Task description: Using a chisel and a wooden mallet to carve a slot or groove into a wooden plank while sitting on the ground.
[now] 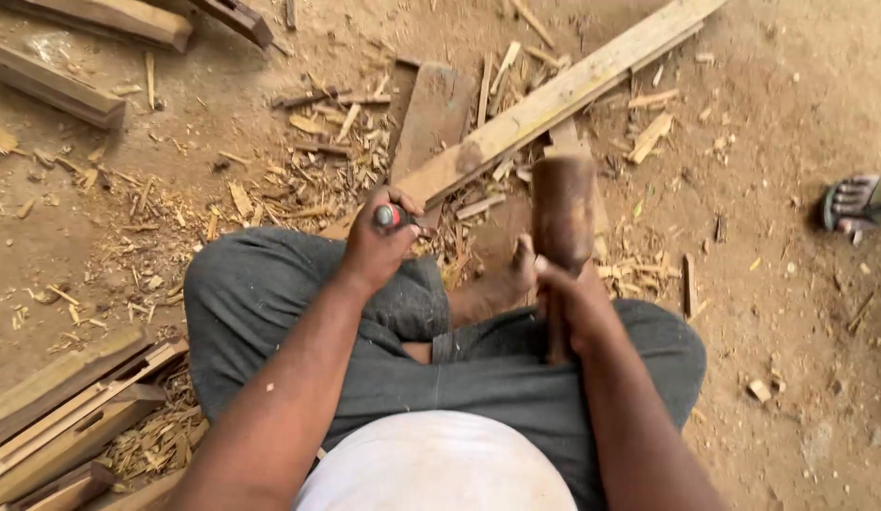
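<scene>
I sit cross-legged on a dirt floor in grey trousers. My left hand point(379, 241) is closed around a chisel with a red and grey handle top point(387, 216), held upright over the near end of a long pale wooden plank point(554, 99). My right hand point(573, 298) grips the handle of a brown wooden mallet point(562, 213), whose head is raised just right of the chisel. The plank runs diagonally from my knee up to the top right. The chisel's blade is hidden by my hand.
Wood chips and shavings litter the ground around the plank. A dark short board point(433, 114) lies beside it. Timber pieces are stacked at the lower left point(62, 407) and the top left point(52, 85). Another person's sandalled foot point(852, 202) is at the right edge.
</scene>
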